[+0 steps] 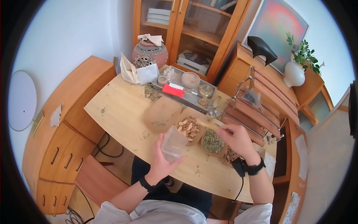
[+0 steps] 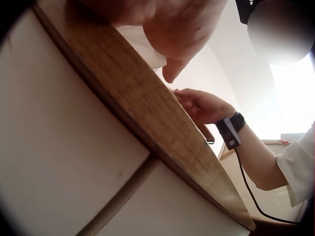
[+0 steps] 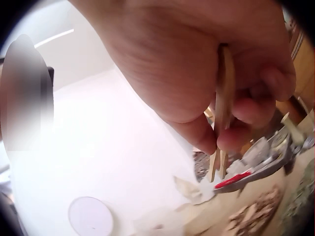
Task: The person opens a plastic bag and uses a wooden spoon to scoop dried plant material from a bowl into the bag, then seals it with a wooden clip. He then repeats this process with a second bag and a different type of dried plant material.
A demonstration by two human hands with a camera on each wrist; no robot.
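My left hand point(image 1: 163, 162) holds a translucent whitish pouch point(image 1: 174, 142) above the front of the table, thumb on its near side. In my right hand point(image 1: 238, 139) is a pair of wooden tongs point(image 3: 225, 98), pinched between thumb and fingers. The tips of the tongs point left, over the brown trays, and the right wrist view shows nothing between them. Beneath lies a tray of tan dried slices point(image 1: 189, 128), with dried green herb point(image 1: 213, 142) beside it. Reddish-brown dried pieces point(image 1: 231, 155) are partly hidden under my right hand.
Left of the slices is a brown tray point(image 1: 164, 106) with a few crumbs. Behind stands a grey tray point(image 1: 186, 98) holding jars and a red packet point(image 1: 173, 90). White paper bags point(image 1: 147, 74) and a patterned pot point(image 1: 149, 54) are at the back; a wooden rack point(image 1: 250, 115) stands right.
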